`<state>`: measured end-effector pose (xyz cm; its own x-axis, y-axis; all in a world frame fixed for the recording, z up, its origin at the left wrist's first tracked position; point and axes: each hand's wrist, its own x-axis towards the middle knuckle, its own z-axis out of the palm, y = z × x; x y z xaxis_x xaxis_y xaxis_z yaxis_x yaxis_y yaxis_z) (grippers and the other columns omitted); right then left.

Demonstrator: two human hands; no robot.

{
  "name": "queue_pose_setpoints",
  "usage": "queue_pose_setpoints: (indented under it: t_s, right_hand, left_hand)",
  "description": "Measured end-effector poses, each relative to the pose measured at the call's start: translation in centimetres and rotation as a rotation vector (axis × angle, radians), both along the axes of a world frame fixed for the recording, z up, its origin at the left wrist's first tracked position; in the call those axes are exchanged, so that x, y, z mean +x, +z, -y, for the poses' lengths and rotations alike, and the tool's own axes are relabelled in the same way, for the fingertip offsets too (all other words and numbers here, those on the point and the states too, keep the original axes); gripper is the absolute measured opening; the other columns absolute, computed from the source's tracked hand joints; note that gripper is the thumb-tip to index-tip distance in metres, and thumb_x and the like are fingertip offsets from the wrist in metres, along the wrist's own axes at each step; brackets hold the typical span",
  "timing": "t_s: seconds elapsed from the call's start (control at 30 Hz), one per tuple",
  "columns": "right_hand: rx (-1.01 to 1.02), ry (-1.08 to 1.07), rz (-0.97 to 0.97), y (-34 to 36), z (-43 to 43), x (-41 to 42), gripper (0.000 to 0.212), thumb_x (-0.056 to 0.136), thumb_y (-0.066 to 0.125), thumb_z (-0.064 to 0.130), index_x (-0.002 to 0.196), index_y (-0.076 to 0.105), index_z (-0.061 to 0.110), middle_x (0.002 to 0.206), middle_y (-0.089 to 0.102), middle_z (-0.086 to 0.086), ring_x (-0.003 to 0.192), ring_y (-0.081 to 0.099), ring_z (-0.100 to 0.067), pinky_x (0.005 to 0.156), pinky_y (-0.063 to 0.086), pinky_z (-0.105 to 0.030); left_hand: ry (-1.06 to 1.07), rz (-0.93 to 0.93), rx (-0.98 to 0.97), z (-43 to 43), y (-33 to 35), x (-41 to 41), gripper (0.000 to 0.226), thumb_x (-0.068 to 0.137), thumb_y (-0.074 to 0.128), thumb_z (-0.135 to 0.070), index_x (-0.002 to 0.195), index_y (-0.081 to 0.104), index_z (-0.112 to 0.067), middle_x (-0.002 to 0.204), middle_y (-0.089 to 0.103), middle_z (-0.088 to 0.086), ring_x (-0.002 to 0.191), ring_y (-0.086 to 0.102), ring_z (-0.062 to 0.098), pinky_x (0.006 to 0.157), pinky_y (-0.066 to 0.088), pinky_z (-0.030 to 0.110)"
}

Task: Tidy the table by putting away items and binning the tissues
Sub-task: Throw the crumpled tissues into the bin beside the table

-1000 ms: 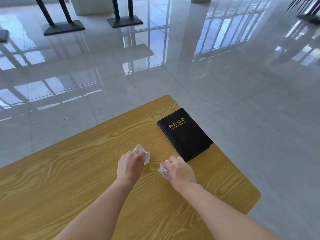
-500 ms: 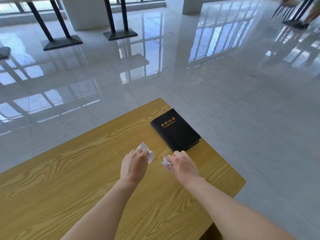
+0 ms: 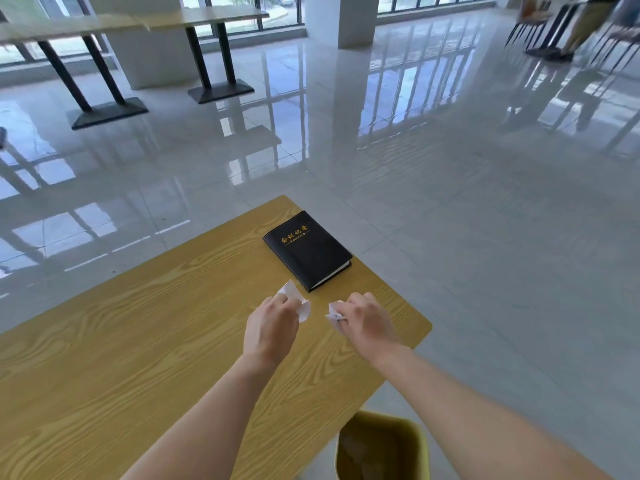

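Above the wooden table [image 3: 138,341] my left hand [image 3: 270,327] grips a crumpled white tissue [image 3: 298,301] that sticks out past its fingers. My right hand [image 3: 369,323] pinches a smaller crumpled tissue [image 3: 335,312]. The two hands hover side by side, a short gap between them. A black notebook [image 3: 308,251] with gold lettering lies closed near the table's far right corner, just beyond the hands. A yellow bin [image 3: 381,445] stands on the floor beside the table's right edge, below my right forearm.
Glossy grey tiled floor surrounds the table. Other tables with black pedestal legs [image 3: 107,109] stand far off at the left. A white pillar [image 3: 339,19] rises at the back. Chairs and a person's legs [image 3: 581,29] are at the far right.
Both hands have lifted slightly off the table with their tissues. The view has tilted up and pulled back, bringing the yellow bin into sight at the bottom.
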<state>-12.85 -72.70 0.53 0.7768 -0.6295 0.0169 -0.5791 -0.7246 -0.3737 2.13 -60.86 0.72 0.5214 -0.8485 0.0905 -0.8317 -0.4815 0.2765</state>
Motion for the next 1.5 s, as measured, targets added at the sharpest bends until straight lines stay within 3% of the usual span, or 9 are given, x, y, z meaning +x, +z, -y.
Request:
queue_pose_setpoints:
  t_s: [0.17, 0.33, 0.5, 0.83, 0.97, 1.07, 1.23, 1.33, 1.5]
  right_hand:
    - [-0.038, -0.022, 0.008, 0.1, 0.9, -4.6, 0.028, 0.1, 0.05, 0.043, 0.105, 0.068, 0.022, 0.096, 0.058, -0.002, 0.087, 0.036, -0.016, 0.068, 0.042, -0.03]
    - [-0.082, -0.021, 0.053, 0.0, 1.1, -9.7, 0.024, 0.098, 0.054, 0.042, 0.097, 0.068, 0.023, 0.089, 0.059, -0.002, 0.084, 0.042, -0.019, 0.066, 0.036, -0.028]
    - [-0.02, -0.122, 0.029, -0.4, 1.0, -14.2, 0.023, 0.099, 0.053, 0.041, 0.104, 0.069, 0.026, 0.091, 0.058, -0.002, 0.091, 0.048, -0.023, 0.068, 0.043, -0.031]
    - [0.052, -0.359, -0.037, -1.7, -2.5, -19.1, 0.02, 0.094, 0.059, 0.027, 0.11, 0.07, 0.025, 0.096, 0.061, -0.002, 0.099, 0.053, -0.026, 0.073, 0.042, -0.031]
    - [0.086, -0.43, -0.047, -2.8, -3.4, -20.7, 0.015, 0.094, 0.06, 0.027, 0.1, 0.072, 0.021, 0.09, 0.058, 0.0, 0.097, 0.054, -0.027, 0.069, 0.036, -0.029]
    - [0.112, -0.452, -0.058, -4.1, -3.6, -22.2, 0.017, 0.095, 0.058, 0.03, 0.097, 0.071, 0.019, 0.083, 0.047, 0.005, 0.093, 0.053, -0.025, 0.067, 0.033, -0.028]
    - [0.176, -0.421, -0.071, -7.8, -3.4, -25.2, 0.021, 0.096, 0.058, 0.034, 0.091, 0.07, 0.017, 0.082, 0.05, 0.003, 0.088, 0.051, -0.024, 0.065, 0.033, -0.029]
    - [0.205, -0.39, -0.104, -9.9, -3.2, -26.9, 0.03, 0.098, 0.055, 0.039, 0.086, 0.068, 0.015, 0.079, 0.046, 0.004, 0.081, 0.043, -0.021, 0.064, 0.033, -0.029]
    - [0.239, -0.356, -0.135, -12.4, -3.0, -28.9, 0.034, 0.098, 0.053, 0.043, 0.086, 0.068, 0.015, 0.078, 0.045, 0.002, 0.079, 0.044, -0.022, 0.063, 0.031, -0.029]
  left_hand:
    - [-0.012, 0.017, 0.006, 0.7, 0.9, -4.8, 0.015, 0.089, 0.055, -0.009, 0.095, 0.067, -0.015, 0.08, 0.058, 0.001, 0.072, 0.052, 0.023, 0.052, 0.038, 0.033]
    - [-0.033, -0.006, -0.057, 1.1, 1.6, -9.1, 0.019, 0.089, 0.059, -0.009, 0.101, 0.071, -0.016, 0.084, 0.063, 0.003, 0.075, 0.058, 0.025, 0.054, 0.047, 0.035]
    - [-0.128, -0.053, -0.086, 1.5, 1.5, -13.2, 0.019, 0.088, 0.062, -0.007, 0.103, 0.072, -0.013, 0.09, 0.066, 0.004, 0.077, 0.061, 0.025, 0.058, 0.054, 0.038]
    - [-0.346, -0.115, -0.05, 1.6, -1.0, -17.1, 0.018, 0.09, 0.057, -0.01, 0.102, 0.069, -0.016, 0.09, 0.063, 0.0, 0.079, 0.057, 0.023, 0.061, 0.053, 0.04]
    - [-0.394, -0.132, -0.015, 0.8, -2.0, -19.1, 0.022, 0.09, 0.055, -0.01, 0.106, 0.068, -0.017, 0.093, 0.063, 0.001, 0.081, 0.057, 0.024, 0.063, 0.053, 0.04]
    - [-0.403, -0.15, 0.021, 0.3, -3.4, -20.9, 0.02, 0.089, 0.056, -0.011, 0.103, 0.068, -0.018, 0.091, 0.063, 0.0, 0.08, 0.058, 0.023, 0.062, 0.053, 0.04]
    - [-0.394, -0.197, 0.065, -0.1, -7.2, -24.0, 0.017, 0.093, 0.06, -0.022, 0.107, 0.069, -0.026, 0.096, 0.064, -0.007, 0.08, 0.06, 0.011, 0.067, 0.056, 0.028]
    - [-0.362, -0.217, 0.129, -0.3, -8.9, -25.9, 0.02, 0.095, 0.058, -0.027, 0.113, 0.066, -0.028, 0.104, 0.063, -0.008, 0.087, 0.061, 0.013, 0.074, 0.056, 0.03]
    - [-0.291, -0.246, 0.179, -0.3, -11.5, -27.8, 0.02, 0.092, 0.063, -0.021, 0.11, 0.069, -0.024, 0.104, 0.065, -0.005, 0.088, 0.063, 0.019, 0.071, 0.058, 0.034]
